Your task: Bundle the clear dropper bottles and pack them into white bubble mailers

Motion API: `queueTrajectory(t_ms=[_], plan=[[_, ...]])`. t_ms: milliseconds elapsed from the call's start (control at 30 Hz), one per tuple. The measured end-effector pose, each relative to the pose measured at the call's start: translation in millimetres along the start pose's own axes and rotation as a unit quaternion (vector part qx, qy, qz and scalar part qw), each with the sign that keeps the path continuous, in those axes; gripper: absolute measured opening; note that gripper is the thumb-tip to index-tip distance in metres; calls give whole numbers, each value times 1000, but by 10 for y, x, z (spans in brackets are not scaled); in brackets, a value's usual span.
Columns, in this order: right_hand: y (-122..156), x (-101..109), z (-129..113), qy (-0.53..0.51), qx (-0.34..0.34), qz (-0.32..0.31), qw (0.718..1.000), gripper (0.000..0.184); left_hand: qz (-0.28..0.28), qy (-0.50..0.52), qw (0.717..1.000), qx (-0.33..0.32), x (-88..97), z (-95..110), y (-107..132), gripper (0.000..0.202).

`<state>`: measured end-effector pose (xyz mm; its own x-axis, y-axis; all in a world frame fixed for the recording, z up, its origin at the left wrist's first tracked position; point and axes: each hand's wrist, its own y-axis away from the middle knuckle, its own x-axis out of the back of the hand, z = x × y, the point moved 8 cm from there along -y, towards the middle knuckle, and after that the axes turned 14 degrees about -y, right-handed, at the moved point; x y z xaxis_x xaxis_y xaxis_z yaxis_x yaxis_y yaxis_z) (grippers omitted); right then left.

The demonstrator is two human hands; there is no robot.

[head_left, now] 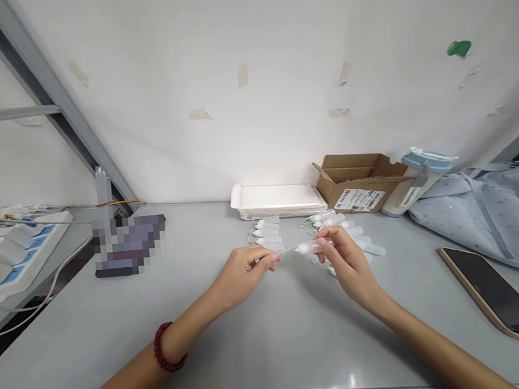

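My right hand (346, 265) is closed around a small translucent white tube (309, 248), held level just above the table with its narrow end to the left. From that end a thin pale cord (287, 251) runs to my left hand (251, 272), whose thumb and fingers are pinched on it. Behind my left hand, similar tubes (267, 233) lie in a neat row with their cords to the left. More of them lie in a looser pile (335, 219) behind my right hand, which partly hides it.
At the back stand a stack of flat white boxes (282, 197), an open cardboard box (358, 191) and a blue-lidded cup (417, 182). A phone (498, 294) and a pale blue fabric bag (486, 212) lie on the right. Power strips (22, 257) and a blurred dark object (131, 246) are left.
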<state>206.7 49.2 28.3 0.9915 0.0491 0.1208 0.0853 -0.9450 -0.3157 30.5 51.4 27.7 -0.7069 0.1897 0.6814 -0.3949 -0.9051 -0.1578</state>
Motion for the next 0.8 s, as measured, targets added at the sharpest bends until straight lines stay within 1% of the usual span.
queueTrajectory(t_ms=[67, 167, 233, 333, 433, 567, 800], plan=[[2, -4, 10, 7, -7, -6, 1000, 22, -8, 25, 1000, 9, -31, -10, 5, 31], [21, -41, 15, 22, -12, -25, 999, 26, -11, 76, 996, 48, -70, -87, 9, 31], [35, -69, 7, 33, -7, -34, 999, 27, -25, 111, 991, 68, -106, -136, 9, 32], [46, -105, 7, 48, 0, -44, 998, 28, -52, 165, 982, 72, -152, -158, 8, 32], [49, -123, 11, 54, 3, -50, 997, 27, -64, 211, 972, 81, -176, -168, 11, 30], [59, -130, -6, 58, 8, -54, 997, 26, -71, 235, 965, 91, -206, -173, 21, 29], [85, -169, -40, 68, 8, -64, 996, 26, -79, 247, 961, 98, -241, -193, 28, 30]])
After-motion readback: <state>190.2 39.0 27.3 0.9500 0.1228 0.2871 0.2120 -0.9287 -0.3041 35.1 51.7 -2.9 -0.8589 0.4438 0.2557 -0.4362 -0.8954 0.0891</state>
